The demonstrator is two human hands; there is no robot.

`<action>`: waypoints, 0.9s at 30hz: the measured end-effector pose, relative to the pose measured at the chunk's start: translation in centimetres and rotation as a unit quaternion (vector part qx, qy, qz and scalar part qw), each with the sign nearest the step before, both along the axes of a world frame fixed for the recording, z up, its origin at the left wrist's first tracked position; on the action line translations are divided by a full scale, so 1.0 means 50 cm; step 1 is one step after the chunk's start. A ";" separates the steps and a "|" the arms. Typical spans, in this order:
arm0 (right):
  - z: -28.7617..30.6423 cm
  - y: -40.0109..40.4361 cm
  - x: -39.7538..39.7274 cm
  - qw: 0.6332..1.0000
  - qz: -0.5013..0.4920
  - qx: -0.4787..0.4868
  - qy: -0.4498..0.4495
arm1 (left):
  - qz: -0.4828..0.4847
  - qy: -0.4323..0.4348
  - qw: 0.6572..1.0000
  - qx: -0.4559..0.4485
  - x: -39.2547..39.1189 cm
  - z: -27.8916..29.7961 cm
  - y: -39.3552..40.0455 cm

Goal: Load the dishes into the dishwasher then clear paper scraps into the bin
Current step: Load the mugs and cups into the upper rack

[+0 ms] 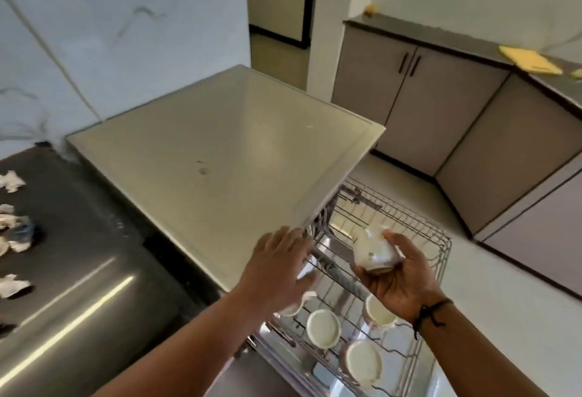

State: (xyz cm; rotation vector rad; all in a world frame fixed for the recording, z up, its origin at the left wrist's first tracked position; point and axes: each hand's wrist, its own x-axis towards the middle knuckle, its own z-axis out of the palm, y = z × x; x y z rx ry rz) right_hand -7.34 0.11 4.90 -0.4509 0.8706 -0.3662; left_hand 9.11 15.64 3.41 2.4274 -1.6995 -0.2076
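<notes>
Dishwasher is sitting against the marble wall with its wire rack pulled out to the front, and there are already a few white cups in it, mouths up: one cup near the middle, another closer to the camera, and one partly hidden under the right wrist. The right hand is gripping a small white cup with a little printed pattern, fingers wrapped round its side, holding it tilted above the rack and not touching the wires. The left hand is spread flat with fingers straight, holding nothing, hovering at the front corner of the dishwasher top, just over the rack edge; can't tell if it actually touches it. A dark thread band is tied on the right wrist. Off to the left, crumpled paper scraps lie scattered on the dark counter. Further back there's a yellow cutting board on the far worktop above grey cabinets.
</notes>
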 end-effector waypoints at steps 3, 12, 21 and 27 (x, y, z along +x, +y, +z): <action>-0.074 -0.061 -0.039 0.996 0.057 0.007 0.062 | 0.068 -0.047 0.996 0.021 0.025 -0.038 -0.091; -0.265 -0.189 -0.008 0.747 0.401 -0.382 0.368 | 0.098 -0.122 0.985 0.075 0.053 -0.069 -0.136; -0.386 -0.169 0.111 0.340 0.647 -0.601 0.324 | 0.115 -0.118 0.983 0.086 0.053 -0.079 -0.142; -0.437 -0.163 0.127 0.285 0.682 -0.597 0.312 | 0.112 -0.110 0.984 0.086 0.053 -0.078 -0.140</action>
